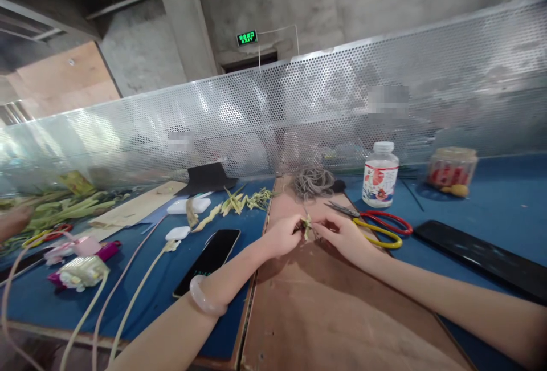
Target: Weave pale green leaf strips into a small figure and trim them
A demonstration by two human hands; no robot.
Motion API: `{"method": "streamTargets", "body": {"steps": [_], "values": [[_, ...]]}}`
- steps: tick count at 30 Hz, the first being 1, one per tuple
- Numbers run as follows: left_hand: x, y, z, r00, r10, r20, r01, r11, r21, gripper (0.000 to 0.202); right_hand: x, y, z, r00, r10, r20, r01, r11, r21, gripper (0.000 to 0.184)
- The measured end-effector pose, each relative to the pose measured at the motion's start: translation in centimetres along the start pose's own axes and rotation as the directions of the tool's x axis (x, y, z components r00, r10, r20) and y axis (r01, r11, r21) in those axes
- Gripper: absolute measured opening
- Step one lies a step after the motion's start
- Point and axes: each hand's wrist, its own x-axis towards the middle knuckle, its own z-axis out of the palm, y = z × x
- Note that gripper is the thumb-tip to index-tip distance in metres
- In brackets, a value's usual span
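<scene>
Over the wooden board point(290, 314), my left hand point(284, 235) pinches a small bunch of pale green leaf strips point(306, 225), its fingers closed around it. From the other side my right hand point(339, 234) meets the bunch with thumb and fingers pressed together at its edge. My fingers partly cover the bunch, so its exact shape is hard to make out. Scissors point(380, 228) with red and yellow handles lie just past my right hand. A tangle of grey cord point(314, 182) rests on the board beyond both hands.
A labelled plastic bottle point(380, 180), a jar point(452, 168) and a black phone point(482, 254) stand or lie to the right. Leftward are another phone point(209, 260), cables, dried leaf strips point(235, 203) and a co-worker's hand point(15, 220). A perforated metal screen point(239, 106) borders the back.
</scene>
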Motion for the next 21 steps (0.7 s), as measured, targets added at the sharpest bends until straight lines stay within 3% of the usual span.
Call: {"method": "streamTargets", "body": {"steps": [17, 21], "values": [[-0.19, 0.57, -0.36, 1.000, 0.006, 0.013, -0.007, 0.998, 0.069, 0.015, -0.28, -0.29, 0.41, 0.993, 0.063, 0.098, -0.077, 0.987, 0.143, 0.024], [-0.16, 0.50, -0.33, 0.999, 0.021, 0.027, -0.022, 0.998, 0.052, 0.020, -0.28, -0.12, 0.40, 0.990, 0.076, 0.122, -0.089, 0.991, 0.098, 0.026]]}}
